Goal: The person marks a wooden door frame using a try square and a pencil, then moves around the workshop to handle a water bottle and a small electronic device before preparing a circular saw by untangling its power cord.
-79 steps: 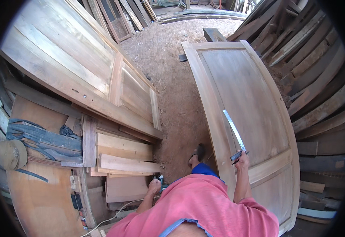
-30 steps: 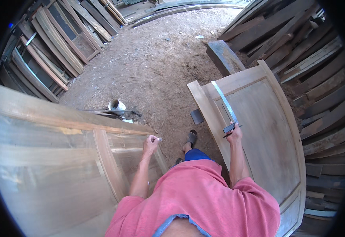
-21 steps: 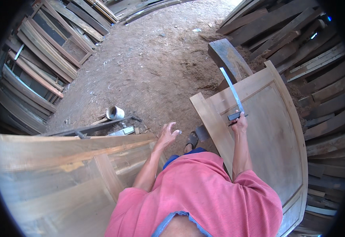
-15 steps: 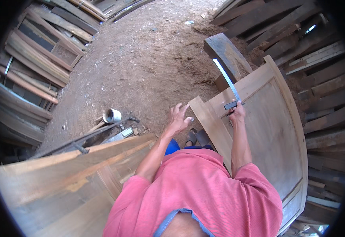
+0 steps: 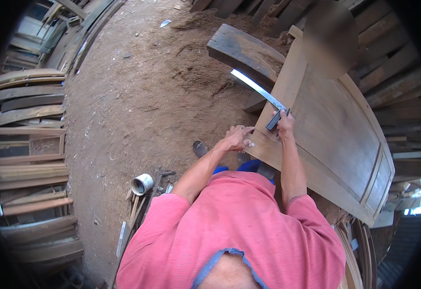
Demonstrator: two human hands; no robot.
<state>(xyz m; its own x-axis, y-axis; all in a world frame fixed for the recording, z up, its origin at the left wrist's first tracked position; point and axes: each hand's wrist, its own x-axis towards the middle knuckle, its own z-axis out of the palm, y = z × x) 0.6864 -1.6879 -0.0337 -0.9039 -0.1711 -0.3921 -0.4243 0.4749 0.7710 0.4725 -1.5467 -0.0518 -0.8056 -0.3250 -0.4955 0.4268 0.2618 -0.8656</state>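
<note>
The right hand has its grip closed around a try square at the middle of the frame. The left hand lies flat on the wooden door, its grip wide. A small white can stands lower left. Its label is too small to see.

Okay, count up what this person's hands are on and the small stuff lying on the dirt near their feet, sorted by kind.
Wooden door panel: 1
Try square: 1
White cup: 1
Sandal: 1
Total: 4
Left hand rests on the panel's corner; right hand grips the square.
</note>
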